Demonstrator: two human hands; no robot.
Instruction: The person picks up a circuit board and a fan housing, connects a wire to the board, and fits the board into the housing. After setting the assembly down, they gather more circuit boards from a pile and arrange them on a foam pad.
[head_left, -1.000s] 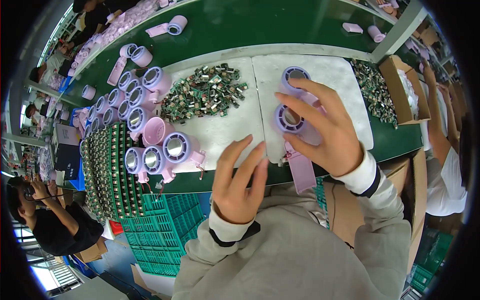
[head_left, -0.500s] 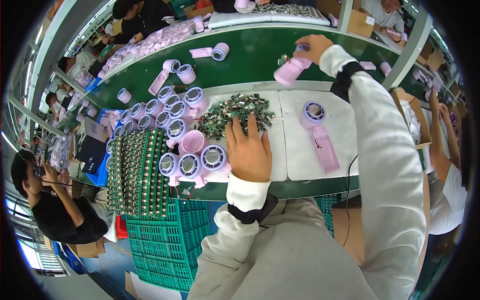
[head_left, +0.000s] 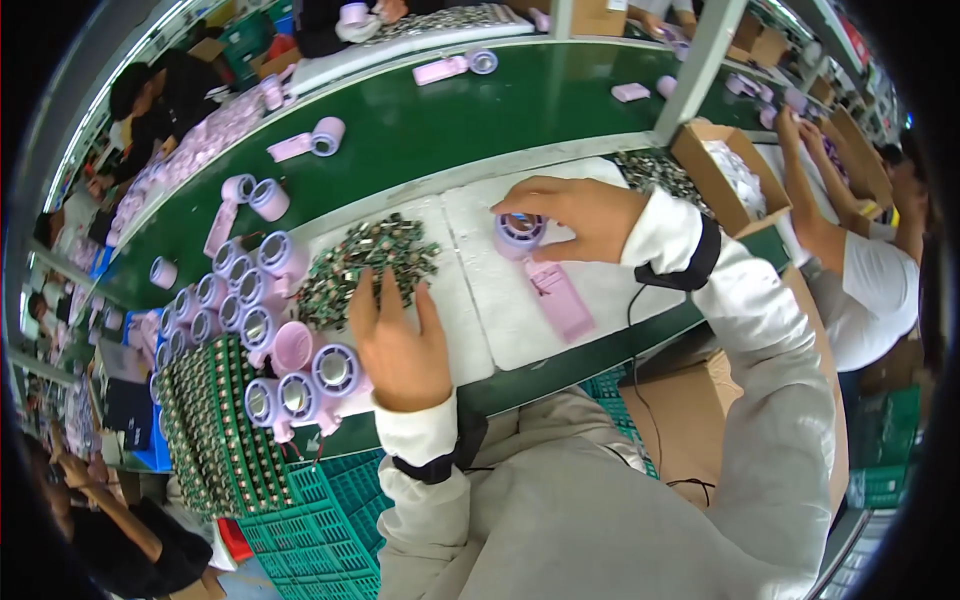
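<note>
Fan (head_left: 550, 288) on a white pad (head_left: 510, 330), its round end inside the curve of the right hand (head_left: 582, 212)

Far left, a person in a black top (head_left: 130, 530) is partly lost in the dark rim. Next comes a stack of green circuit strips (head_left: 215, 425) above green crates (head_left: 320, 530). Just beyond the strips stand many purple fan heads (head_left: 258, 328) in close rows, most showing a shiny disc, with an open pink cup (head_left: 293, 347) among them near the front.

To their right, a heap of small circuit boards (head_left: 365, 265) lies on the pad. The left hand (head_left: 402, 355) is over its near edge, palm down, fingers loosely spread and holding nothing that shows; whether the tips touch the boards cannot be told.

Right of the pad's seam rests the fan, round purple end away from the person, pink handle slanting back toward the near edge. The fingers of the right hand bend over the far left of the round end and the thumb is at its near right; I cannot tell whether they grip it or only surround it.

Farther right, a heap of small parts (head_left: 660, 178) lies beside an open cardboard box (head_left: 690, 160) with something white in it, and past that a person in a white shirt (head_left: 880, 295) has both forearms raised
</note>
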